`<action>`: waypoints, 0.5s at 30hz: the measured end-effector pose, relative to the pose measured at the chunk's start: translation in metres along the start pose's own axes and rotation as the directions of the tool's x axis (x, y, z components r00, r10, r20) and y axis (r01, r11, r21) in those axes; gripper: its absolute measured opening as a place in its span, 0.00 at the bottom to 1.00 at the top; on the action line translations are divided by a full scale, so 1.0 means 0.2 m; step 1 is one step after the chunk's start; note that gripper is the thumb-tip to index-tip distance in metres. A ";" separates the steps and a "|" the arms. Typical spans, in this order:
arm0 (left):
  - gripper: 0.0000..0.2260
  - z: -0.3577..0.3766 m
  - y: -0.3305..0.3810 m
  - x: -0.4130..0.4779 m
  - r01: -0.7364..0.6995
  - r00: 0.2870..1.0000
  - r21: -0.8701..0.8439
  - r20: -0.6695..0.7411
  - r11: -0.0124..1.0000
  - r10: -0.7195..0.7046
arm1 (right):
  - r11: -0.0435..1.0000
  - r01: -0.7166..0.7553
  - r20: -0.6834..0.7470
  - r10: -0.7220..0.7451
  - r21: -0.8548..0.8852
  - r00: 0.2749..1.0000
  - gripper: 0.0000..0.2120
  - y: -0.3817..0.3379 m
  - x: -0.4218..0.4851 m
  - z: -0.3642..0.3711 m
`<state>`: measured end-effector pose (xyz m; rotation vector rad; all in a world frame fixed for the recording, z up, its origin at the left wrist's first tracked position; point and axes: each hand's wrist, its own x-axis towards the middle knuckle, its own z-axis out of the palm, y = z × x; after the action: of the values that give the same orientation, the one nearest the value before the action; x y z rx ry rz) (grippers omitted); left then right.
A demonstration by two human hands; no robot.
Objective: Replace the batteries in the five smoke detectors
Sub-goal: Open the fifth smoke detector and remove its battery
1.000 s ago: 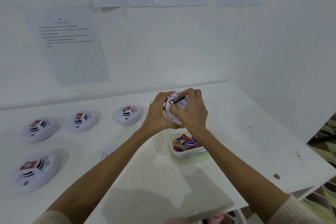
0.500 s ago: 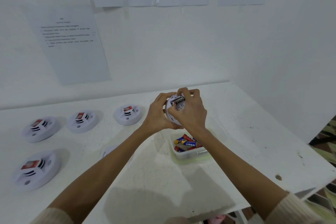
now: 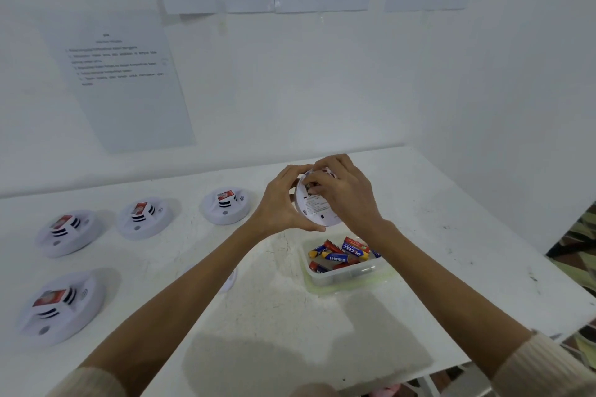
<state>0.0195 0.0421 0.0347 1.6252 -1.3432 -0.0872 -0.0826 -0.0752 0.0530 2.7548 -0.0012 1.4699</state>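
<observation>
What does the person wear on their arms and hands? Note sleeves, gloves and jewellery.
The left hand and right hand are bare: no gloves, and no watch or bracelet shows at either wrist. The forearms are uncovered too. The left sleeve and right sleeve are cream ribbed knit, ending near the elbows.

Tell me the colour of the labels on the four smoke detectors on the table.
Red; the labels show best in the head view.
</observation>
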 end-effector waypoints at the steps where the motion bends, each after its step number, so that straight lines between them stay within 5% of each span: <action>1: 0.41 0.00 0.00 0.00 -0.009 1.000 -0.003 0.003 1.000 0.009 | 0.998 0.055 0.019 -0.055 -0.009 0.998 0.08 0.01 0.00 -0.01; 8: 0.40 0.01 -0.01 0.01 -0.005 0.999 -0.011 0.054 1.000 0.005 | 0.988 0.154 -0.008 -0.154 -0.018 0.988 0.08 0.01 0.00 -0.04; 11: 0.40 0.00 -0.01 0.01 0.022 0.998 -0.018 0.062 1.000 -0.021 | 0.950 -0.167 -0.039 0.183 0.264 0.982 0.09 -0.02 0.02 -0.07; 13: 0.40 -0.02 -0.01 0.00 0.041 0.997 -0.020 0.062 0.999 -0.040 | 0.730 -0.455 0.029 0.514 0.510 0.857 0.06 0.00 0.02 -0.10; 15: 0.40 -0.04 -0.02 -0.02 0.077 0.996 -0.040 0.041 0.996 -0.075 | 0.610 -0.594 0.120 0.638 0.525 0.761 0.08 0.05 -0.02 -0.14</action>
<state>0.0256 0.0496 0.0338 1.6467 -1.3011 -0.1929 -0.1085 -0.0846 0.0648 3.3449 -0.7434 1.9863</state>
